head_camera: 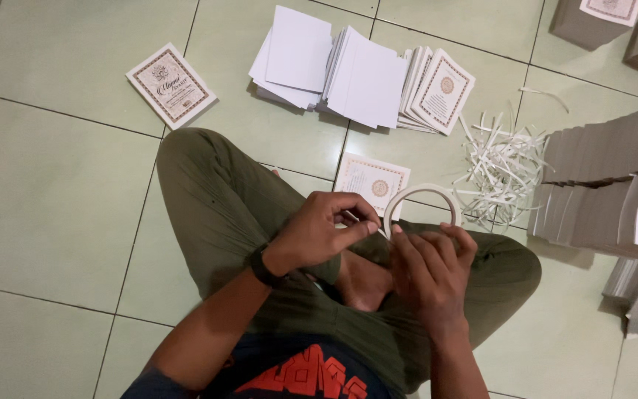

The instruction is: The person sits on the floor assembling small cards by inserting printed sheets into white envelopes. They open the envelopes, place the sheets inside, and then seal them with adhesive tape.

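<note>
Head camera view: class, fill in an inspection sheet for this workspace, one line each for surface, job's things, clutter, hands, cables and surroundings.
Surface: pale green tiled floor; the person sits cross-legged on it.
Job's things: white tape roll held upright above the lap; its loose end is pinched at the roll's left edge.
Clutter: heap of white paper strips; one booklet just beyond the hands; another booklet lying alone.
Hands: left hand pinches the tape end; right hand grips the roll from below.
Cables: nothing seen.
Surroundings: fanned sheets and covers ahead; tall booklet stacks at right; brown boxes at top right.
</note>
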